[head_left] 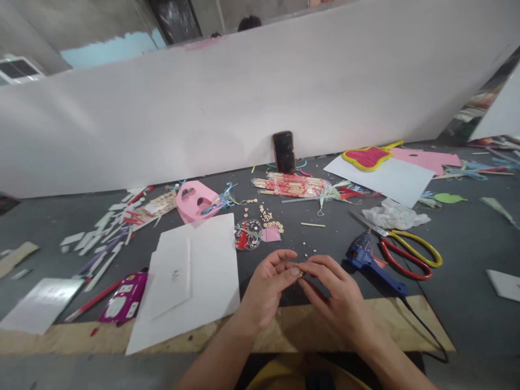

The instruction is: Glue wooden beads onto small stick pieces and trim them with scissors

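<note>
Near the table's front edge, my left hand (270, 287) and my right hand (336, 291) meet at the fingertips. Both are closed in a pinch on a small tan wooden piece (301, 274), mostly hidden by the fingers. A few tiny pale pieces (306, 255) lie just beyond the fingertips. Farther off sits a pile of small wooden beads (273, 225) beside a pink square (271, 234). A clear round case (248, 234) with googly eyes and red bits is left of it. One thin wooden stick (312, 225) lies beyond my right hand.
On the right are a blue glue gun (371, 262) with its cord, scissors (410, 254) and crumpled tissue (396, 215). White paper sheets (219, 271) and a purple packet (125, 298) lie left. Behind are wrapped sticks (292, 185), a phone (284, 151) and a white partition (203, 114).
</note>
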Motion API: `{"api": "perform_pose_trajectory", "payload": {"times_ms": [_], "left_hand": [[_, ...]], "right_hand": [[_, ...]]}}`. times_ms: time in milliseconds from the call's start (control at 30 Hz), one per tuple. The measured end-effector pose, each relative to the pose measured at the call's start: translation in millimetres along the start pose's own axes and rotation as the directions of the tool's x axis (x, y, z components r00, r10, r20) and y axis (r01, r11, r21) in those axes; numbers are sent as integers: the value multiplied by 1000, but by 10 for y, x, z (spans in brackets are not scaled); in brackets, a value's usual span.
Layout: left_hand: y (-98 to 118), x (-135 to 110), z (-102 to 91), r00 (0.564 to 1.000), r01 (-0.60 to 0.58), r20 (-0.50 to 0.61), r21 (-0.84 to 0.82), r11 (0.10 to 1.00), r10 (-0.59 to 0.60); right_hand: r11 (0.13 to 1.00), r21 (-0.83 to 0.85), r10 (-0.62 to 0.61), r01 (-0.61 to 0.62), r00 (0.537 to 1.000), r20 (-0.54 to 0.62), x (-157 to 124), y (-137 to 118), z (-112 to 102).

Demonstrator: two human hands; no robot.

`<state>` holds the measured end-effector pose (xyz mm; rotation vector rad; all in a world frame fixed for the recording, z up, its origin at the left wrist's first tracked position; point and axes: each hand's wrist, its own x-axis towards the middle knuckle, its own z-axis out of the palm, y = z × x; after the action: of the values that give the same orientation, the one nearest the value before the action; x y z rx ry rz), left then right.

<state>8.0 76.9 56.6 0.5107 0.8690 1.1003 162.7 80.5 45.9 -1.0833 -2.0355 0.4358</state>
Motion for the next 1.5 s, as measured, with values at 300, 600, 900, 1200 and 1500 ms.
{"api": "perform_pose_trajectory", "payload": {"times_ms": [300, 600, 900, 1200, 1500], "left_hand": [[4, -14, -6, 1000, 11, -7, -16, 1000, -11], [-15, -25, -67, 998, -57, 32, 113, 992, 54], [12, -32, -73, 999, -36, -19, 90, 995, 38], [-17, -52, -95, 996, 77, 61, -86, 993, -72], [-46, -63, -68, 998, 57, 38, -99, 993, -54]], "right_hand": [[999, 24, -30, 31, 999, -21, -22, 3, 6], [962, 236, 147, -139, 989, -16, -8, 22, 6], [985, 158, 72, -71, 997, 3, -4, 13, 35], [967, 242, 78, -85, 996, 40, -21, -21, 47], [981, 195, 18, -14, 1000, -16, 35, -50, 8]]}}
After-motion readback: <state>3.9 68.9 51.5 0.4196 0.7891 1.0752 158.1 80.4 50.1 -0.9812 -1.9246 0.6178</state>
